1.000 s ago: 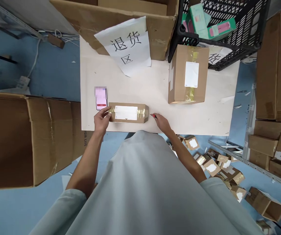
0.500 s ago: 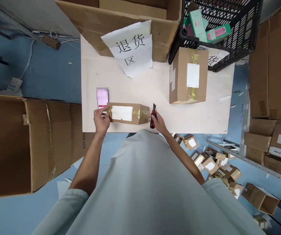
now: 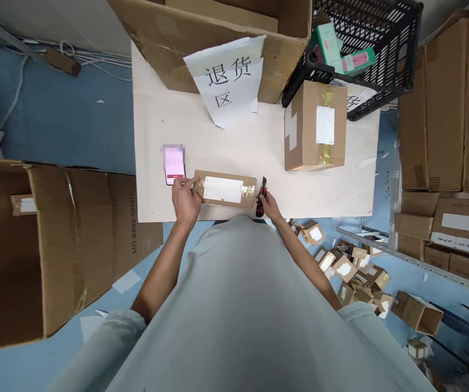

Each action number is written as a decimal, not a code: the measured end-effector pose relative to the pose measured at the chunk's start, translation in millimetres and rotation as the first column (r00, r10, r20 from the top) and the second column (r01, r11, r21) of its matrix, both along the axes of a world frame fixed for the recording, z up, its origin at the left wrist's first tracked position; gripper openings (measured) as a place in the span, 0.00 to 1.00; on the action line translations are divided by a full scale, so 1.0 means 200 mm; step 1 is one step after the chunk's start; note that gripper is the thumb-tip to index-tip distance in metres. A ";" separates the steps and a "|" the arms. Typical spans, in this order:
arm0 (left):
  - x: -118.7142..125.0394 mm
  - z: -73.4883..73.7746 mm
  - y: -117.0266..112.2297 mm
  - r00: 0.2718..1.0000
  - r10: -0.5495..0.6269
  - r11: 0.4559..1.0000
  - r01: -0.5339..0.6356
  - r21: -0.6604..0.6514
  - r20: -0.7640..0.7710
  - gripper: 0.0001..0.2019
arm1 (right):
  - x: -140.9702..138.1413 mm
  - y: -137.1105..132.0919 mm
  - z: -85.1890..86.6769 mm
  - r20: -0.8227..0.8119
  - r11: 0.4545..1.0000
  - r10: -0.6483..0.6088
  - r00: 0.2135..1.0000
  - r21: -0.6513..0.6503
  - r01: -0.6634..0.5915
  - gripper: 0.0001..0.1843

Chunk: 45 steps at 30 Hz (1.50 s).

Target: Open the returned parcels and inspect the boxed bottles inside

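A small brown parcel [image 3: 225, 189] with a white label and yellowish tape lies at the near edge of the pale table [image 3: 242, 147]. My left hand [image 3: 186, 200] grips its left end, fingers curled over the taped corner. My right hand [image 3: 270, 206] is closed round a red and black utility knife [image 3: 262, 196], held upright against the parcel's right end. A phone [image 3: 174, 165] with a pink screen lies just left of the parcel, behind my left hand.
A taller taped box [image 3: 315, 126] stands at the table's right. A large open carton with a paper sign [image 3: 231, 79] and a black crate [image 3: 365, 49] of green packs sit at the back. Big cartons flank both sides; several small boxes [image 3: 352, 267] litter the blue floor.
My right hand picked the knife up from lying flat and now holds it upright at the parcel's right end. My left hand stays on the left end.
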<state>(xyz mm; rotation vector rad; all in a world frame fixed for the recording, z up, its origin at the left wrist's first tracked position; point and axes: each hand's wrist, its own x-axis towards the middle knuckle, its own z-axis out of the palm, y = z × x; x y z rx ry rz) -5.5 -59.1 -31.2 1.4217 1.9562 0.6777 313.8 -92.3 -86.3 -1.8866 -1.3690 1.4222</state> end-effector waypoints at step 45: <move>-0.12 0.21 0.35 0.792 -0.307 0.894 0.431 -0.125 0.528 0.20 | -0.79 -0.12 0.97 0.554 0.927 0.369 0.746 -0.168 -0.334 0.32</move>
